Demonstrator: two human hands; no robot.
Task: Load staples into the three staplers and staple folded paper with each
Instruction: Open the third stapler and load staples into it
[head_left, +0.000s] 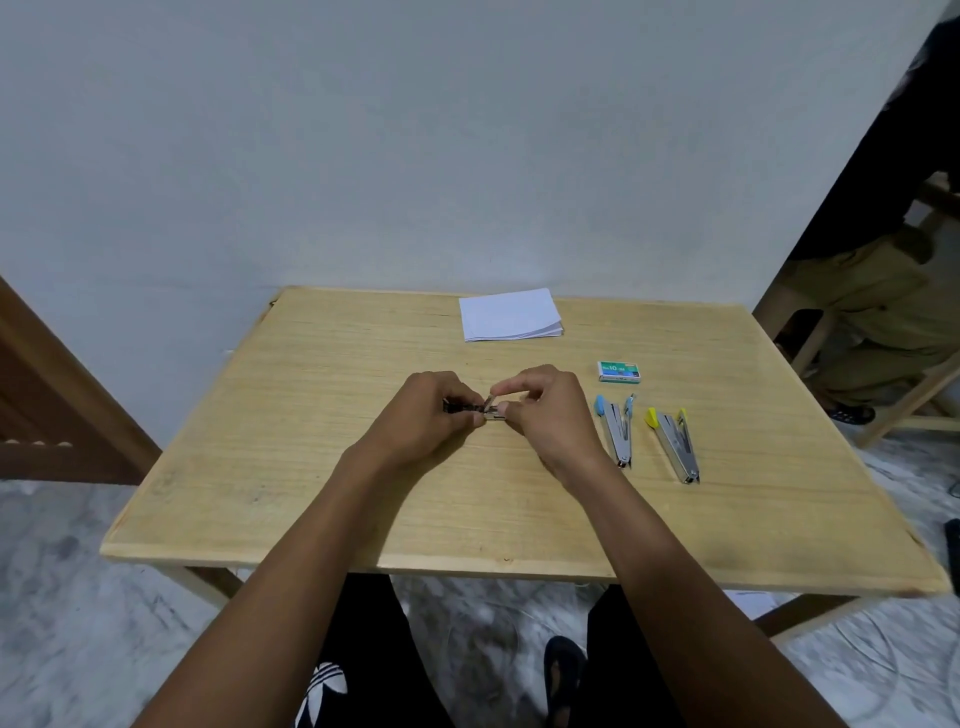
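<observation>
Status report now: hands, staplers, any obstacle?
Left hand and right hand both hold the third stapler. Blue stapler, yellow stapler lie idle at right. No obstacle seen.

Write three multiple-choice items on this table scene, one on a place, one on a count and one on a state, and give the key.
1. Where does the staple box lie?
A. on the floor
B. just beyond the blue-tipped stapler
C. in a drawer

2. How many staplers lie on the table untouched?
A. one
B. two
C. three

3. What is the left hand doing?
A. resting flat
B. raised in the air
C. holding the third stapler together with the right hand

Key:
1 B, the box sits on the wood just past the blue tip.
2 B, only the blue-tipped stapler and the yellow-tipped stapler lie free.
3 C, fingers of both hands curl round it at the table's middle.
</observation>
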